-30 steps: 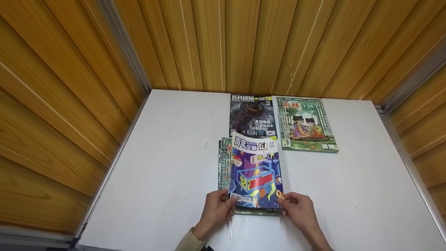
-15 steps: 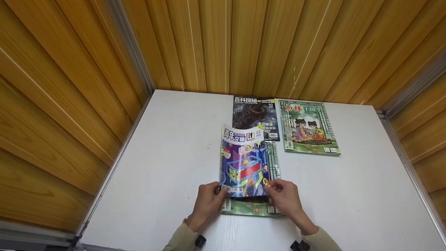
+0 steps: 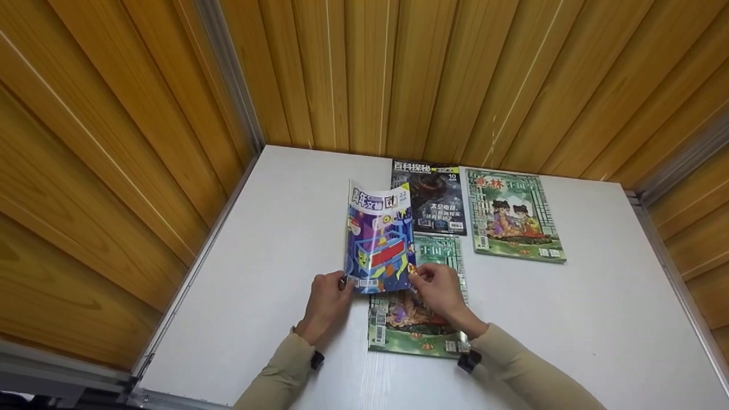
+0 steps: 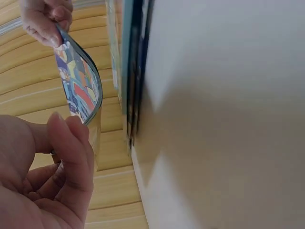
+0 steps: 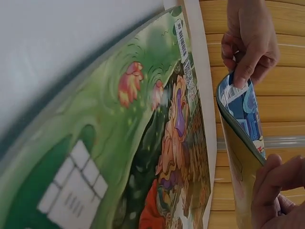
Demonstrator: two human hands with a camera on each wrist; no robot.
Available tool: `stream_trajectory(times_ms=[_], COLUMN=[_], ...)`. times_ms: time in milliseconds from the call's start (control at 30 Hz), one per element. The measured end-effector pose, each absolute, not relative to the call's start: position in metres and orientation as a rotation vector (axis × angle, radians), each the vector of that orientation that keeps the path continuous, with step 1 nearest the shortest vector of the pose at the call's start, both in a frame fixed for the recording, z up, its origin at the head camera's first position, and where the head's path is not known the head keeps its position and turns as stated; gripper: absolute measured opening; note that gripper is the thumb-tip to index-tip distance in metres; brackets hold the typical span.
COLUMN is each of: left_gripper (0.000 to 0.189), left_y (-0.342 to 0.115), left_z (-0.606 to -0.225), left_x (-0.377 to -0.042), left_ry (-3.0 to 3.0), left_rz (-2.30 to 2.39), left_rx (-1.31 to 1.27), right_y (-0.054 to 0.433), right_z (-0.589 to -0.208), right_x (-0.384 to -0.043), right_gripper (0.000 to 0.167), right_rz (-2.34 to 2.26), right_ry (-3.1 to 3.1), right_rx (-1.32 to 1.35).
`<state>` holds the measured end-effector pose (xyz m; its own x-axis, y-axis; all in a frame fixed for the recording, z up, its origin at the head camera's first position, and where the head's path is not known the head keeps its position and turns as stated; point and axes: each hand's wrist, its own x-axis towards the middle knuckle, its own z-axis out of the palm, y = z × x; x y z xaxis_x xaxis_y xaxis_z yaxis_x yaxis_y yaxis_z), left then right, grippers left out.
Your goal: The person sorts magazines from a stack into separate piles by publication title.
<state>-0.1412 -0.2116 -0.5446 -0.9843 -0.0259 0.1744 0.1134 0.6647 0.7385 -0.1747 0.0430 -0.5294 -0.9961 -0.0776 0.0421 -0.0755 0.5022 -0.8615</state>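
A purple-blue magazine [image 3: 380, 245] with a white title band is held up, bowed along its length, over the left part of a green magazine [image 3: 433, 341]. My left hand [image 3: 327, 302] pinches its lower left corner, and my right hand [image 3: 438, 289] pinches the lower right corner. In the left wrist view the curved magazine [image 4: 78, 83] stretches between the left hand [image 4: 52, 167] and the other hand. The right wrist view shows its bent bottom edge, raised off the table, with the green magazine [image 5: 109, 105] lying beside it.
Behind lies a dark magazine [image 3: 441, 199], partly covered by the held one in the head view. Another green magazine [image 3: 515, 219] lies at the back right of the white table [image 3: 239, 267]. Wood-plank walls [image 3: 364, 74] with metal edging enclose the table's back and sides.
Both hands have carried the purple-blue magazine up and to the left, and it bows more. More of the green magazine beneath now shows. The view has shifted slightly.
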Motion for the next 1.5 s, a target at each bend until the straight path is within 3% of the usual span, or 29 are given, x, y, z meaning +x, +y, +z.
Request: stream_trajectory(times_ms=[433,800,1133,1367,1500], left_gripper=[0.015,0.017,0.021,0.022,0.02], left_y=[-0.251,-0.27,-0.309,-0.319,-0.318], left_z=[-0.542,-0.547,-0.618,-0.618,-0.615], left_x=[-0.204,-0.26,-0.328,-0.337,-0.339], left_ry=[-2.726,-2.701,-2.692,-2.711,-2.712], left_rz=[-1.002,-0.97,-0.984,-0.988,-1.042], left_rx=[-0.016,0.151,0.297,0.29,0.297], right_y=[-0.014,-0.043,-0.065,-0.068,-0.068], right_z=[-0.528,-0.527,-0.544,-0.615,-0.629], right_x=[-0.244,-0.296,-0.334,-0.394,-0.408], right_gripper=[0.014,0.018,0.029,0.041,0.042], right_rz=[-1.515,-1.476,-1.344,-1.272,-1.199], right_ry=[2.743,2.674,2.816,2.858,2.892], right_rx=[-0.195,-0.089,-0.287,-0.306,-0.271])
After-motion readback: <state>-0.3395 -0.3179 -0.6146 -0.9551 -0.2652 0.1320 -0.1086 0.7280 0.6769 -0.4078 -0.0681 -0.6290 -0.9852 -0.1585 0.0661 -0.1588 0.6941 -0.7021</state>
